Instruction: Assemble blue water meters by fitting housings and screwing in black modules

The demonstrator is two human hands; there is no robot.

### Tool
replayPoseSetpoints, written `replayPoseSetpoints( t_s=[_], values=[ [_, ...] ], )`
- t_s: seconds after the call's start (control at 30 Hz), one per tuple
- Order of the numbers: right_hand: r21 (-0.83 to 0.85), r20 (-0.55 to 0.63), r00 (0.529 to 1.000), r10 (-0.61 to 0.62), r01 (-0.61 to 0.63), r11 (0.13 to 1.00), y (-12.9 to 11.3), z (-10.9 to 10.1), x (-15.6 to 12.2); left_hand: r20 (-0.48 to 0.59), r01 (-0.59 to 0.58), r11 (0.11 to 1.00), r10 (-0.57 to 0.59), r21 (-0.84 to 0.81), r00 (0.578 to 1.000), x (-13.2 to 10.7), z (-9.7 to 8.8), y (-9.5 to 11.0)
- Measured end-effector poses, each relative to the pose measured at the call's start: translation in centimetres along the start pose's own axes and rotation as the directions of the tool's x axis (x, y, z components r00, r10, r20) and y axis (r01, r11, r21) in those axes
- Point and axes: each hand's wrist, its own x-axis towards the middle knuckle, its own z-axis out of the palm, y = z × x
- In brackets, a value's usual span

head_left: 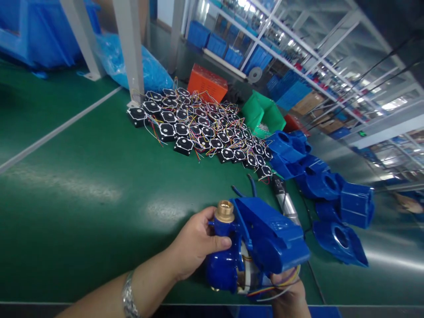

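At the front of the bench I hold a blue water meter body (pixel 221 267) with a brass threaded end (pixel 225 209) pointing up. My left hand (pixel 195 240) is closed round its pipe end, the thumb lying across the front. A blue plastic housing (pixel 274 232) sits tilted against the meter's right side. Below that housing, my right hand (pixel 289 291) is closed at the meter's lower right, its fingers partly hidden. Red, yellow and white wires (pixel 270 289) run out beside this hand. Between meter body and housing a pale, round part shows.
Many black modules with wires (pixel 202 128) cover the back of the green bench (pixel 99 212). Blue plastic housings (pixel 327 185) stand at right, near a silver-and-black power screwdriver (pixel 286 201). A green bin (pixel 263 115), an orange box (pixel 207 83) and white posts (pixel 129 48) stand behind.
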Motion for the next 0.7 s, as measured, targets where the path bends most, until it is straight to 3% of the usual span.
replayPoseSetpoints(
  t_s=[0.1,0.3,0.5,0.7],
  values=[
    [-0.107,0.044,0.999,-0.005,0.009,0.994,-0.4,0.5,0.1,-0.004,-0.006,1.0,0.006,0.016,1.0,0.0,0.0,-0.2],
    [-0.114,0.157,0.986,0.049,-0.032,0.993,-1.5,2.3,0.4,-0.046,-0.055,0.994,0.06,0.1,0.997,0.2,-0.2,-0.6],
    [-0.152,0.244,0.964,0.109,-0.073,0.986,-1.9,2.0,0.5,0.009,-0.086,0.983,0.086,0.162,0.996,0.4,-0.1,-0.2],
    [-0.305,0.259,0.965,0.031,0.052,0.951,-1.0,2.6,0.7,-0.038,-0.124,0.971,0.135,0.205,0.99,0.6,0.0,-0.2]
  ],
)
